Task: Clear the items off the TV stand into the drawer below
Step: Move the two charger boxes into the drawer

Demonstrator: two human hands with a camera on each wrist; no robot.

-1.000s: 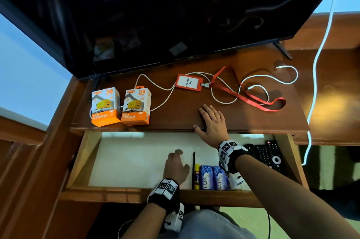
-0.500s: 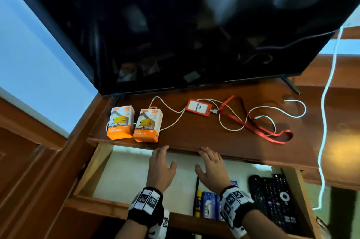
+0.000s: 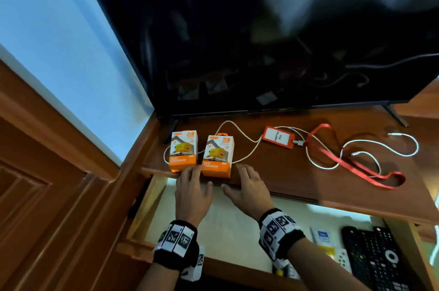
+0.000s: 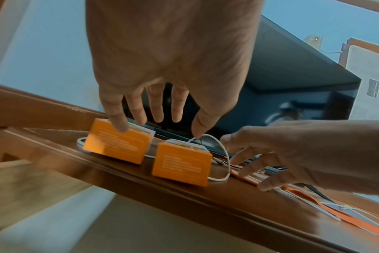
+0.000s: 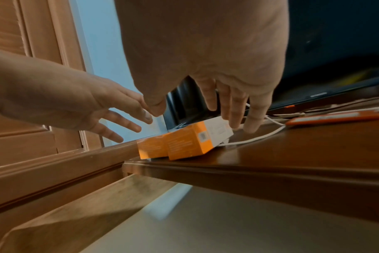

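Both hands moved up from the drawer (image 3: 152, 207) to the two boxes (image 3: 216, 156) at the stand's (image 3: 285, 172) front edge. Left hand (image 3: 192, 192) and right hand (image 3: 248, 189) spread, holding nothing. Grip one box each, clear of the cable (image 3: 247, 153).

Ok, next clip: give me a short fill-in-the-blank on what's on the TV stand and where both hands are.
1. The two charger boxes on the TV stand are white and ____.
2. The open drawer sits directly ____ the stand top.
3. The red lanyard is clipped to the card holder, which lies to the ____ of the boxes in the head view.
4. The left hand and right hand each hold ____.

Missing words: orange; below; right; nothing
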